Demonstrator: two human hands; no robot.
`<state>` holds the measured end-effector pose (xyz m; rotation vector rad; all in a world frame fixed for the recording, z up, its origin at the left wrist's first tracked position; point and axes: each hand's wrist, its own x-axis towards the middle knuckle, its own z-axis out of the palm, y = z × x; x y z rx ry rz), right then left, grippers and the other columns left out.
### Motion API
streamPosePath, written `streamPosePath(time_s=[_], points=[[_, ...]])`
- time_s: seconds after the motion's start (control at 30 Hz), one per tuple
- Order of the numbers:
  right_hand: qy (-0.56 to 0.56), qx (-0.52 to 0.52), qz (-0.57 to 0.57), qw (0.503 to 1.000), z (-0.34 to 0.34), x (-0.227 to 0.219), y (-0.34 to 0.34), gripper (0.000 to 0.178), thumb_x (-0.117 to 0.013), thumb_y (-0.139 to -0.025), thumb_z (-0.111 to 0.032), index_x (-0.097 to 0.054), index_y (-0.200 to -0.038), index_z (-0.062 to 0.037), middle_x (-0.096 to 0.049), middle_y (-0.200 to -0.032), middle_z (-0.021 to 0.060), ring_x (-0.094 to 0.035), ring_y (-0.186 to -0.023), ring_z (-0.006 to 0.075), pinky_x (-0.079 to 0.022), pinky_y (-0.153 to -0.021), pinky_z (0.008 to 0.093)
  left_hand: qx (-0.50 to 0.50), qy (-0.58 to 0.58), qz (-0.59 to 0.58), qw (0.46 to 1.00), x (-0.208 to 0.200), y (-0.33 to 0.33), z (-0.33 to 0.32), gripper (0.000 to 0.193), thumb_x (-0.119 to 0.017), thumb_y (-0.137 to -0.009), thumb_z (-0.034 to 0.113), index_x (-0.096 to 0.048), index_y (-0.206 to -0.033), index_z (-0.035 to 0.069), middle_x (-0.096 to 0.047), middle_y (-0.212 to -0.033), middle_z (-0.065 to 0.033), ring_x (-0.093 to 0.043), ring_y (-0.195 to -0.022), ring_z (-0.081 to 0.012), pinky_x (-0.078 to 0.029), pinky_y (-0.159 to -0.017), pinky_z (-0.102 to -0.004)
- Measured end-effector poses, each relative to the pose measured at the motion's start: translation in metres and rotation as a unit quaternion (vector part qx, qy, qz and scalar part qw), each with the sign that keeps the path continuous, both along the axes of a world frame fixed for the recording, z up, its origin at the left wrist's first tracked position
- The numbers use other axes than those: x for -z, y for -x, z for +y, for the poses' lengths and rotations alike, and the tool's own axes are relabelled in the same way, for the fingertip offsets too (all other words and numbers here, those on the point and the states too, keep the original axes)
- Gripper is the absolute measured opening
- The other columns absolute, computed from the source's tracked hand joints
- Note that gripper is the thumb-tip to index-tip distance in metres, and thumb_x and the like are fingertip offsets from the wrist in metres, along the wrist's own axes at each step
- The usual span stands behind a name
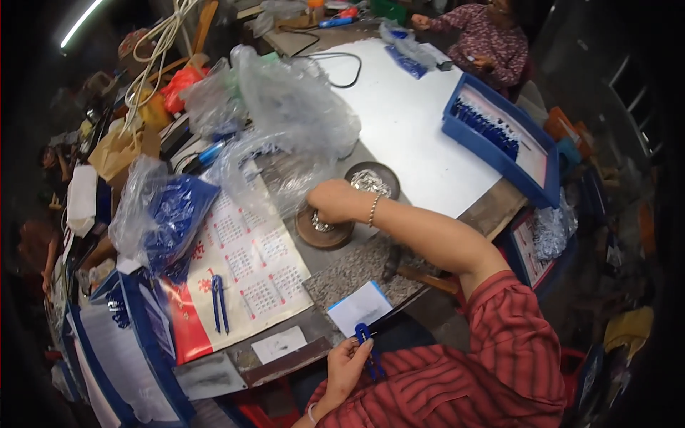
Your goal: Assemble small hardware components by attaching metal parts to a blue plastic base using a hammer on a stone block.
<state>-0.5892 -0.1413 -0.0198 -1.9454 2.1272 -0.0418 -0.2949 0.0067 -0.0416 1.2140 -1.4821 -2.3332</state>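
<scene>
one blue two-legged tool (362, 330) sits pinched between the nearly closed fingers of the left hand (347, 367) at lower centre of the head view; mid-frame, the right hand (334, 201), fingers bunched, dips into a round brown dish (325, 243) of silvery parts (320, 226), its hold impossible to tell.

Blue two-legged tool (362, 331): held at the near edge of the table (287, 362), rounded head outward. Round brown dish (325, 240): resting flat, containing small silver parts (320, 226).
</scene>
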Motion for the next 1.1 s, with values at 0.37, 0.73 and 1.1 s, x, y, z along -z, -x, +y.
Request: streamPosePath(time_s=[0.37, 0.73, 1.1], points=[[0.073, 0.189, -0.696, 0.689, 0.092, -0.054, -0.012, 0.010, -0.061, -0.079, -0.003, -0.052, -0.080, -0.0023, -0.063, -0.077, 0.0082, -0.063, -0.067, 0.0128, -0.051, -0.058, 0.0241, 0.011, 0.014, 0.016, 1.000, 0.001, -0.004, 0.001, 0.018, -0.063, -0.088, 0.020, -0.062, -0.082, 0.003, -0.055, -0.064, 0.0043, -0.045, -0.054, -0.0013, -0.034, -0.048, -0.0179], [0.008, 0.297, -0.760, 0.578, 0.158, -0.070, -0.055, 0.013, -0.065, -0.081, -0.003, -0.057, -0.091, 0.0000, -0.064, -0.081, 0.0109, -0.063, -0.063, 0.0125, -0.054, -0.057, 0.0229, 0.012, 0.074, -0.013, 0.997, 0.000, 0.004, 0.000, 0.019, -0.063, -0.088, 0.018, -0.061, -0.078, 0.003, -0.053, -0.062, 0.0055, -0.043, -0.054, -0.0006, -0.033, -0.047, -0.0189], [-0.056, 0.266, -0.857, 0.438, 0.195, -0.019, -0.094, 0.011, -0.062, -0.087, -0.011, -0.056, -0.088, -0.0019, -0.063, -0.081, 0.0082, -0.060, -0.061, 0.0107, -0.051, -0.056, 0.0222, -0.038, 0.019, 0.021, 0.999, 0.011, 0.002, 0.005, 0.022, -0.063, -0.087, 0.017, -0.058, -0.074, 0.000, -0.048, -0.057, 0.0063, -0.037, -0.053, 0.0005, -0.029, -0.045, -0.0200]])
